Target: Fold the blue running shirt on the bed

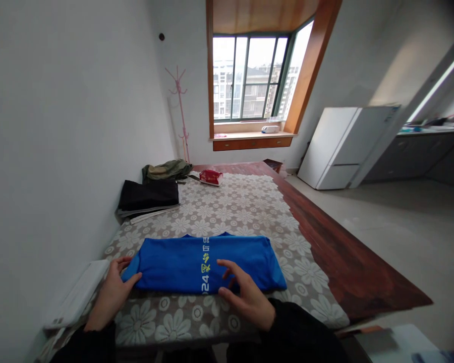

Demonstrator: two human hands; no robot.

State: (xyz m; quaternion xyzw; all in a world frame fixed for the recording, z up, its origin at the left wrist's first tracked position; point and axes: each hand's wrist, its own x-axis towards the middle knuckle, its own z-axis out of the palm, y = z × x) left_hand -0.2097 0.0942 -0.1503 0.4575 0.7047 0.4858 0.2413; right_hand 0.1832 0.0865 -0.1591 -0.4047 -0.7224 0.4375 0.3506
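A white wall ran close along our left; the floral cloth-covered wooden table (pixel 249 201) lay bare ahead and rightward. Our left hand (pixel 111 292) pinched the left end of the folded blue fabric shirt (pixel 196 262); our right hand (pixel 245 295) rested open-fingered on its near edge

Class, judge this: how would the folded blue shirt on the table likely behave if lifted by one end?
The blue shirt is thin cloth lying flat, so it would probably droop and unfold. It looks light for its size. On the floral tablecloth it would likely slide or bunch rather than roll, with the left hand gripping one end.
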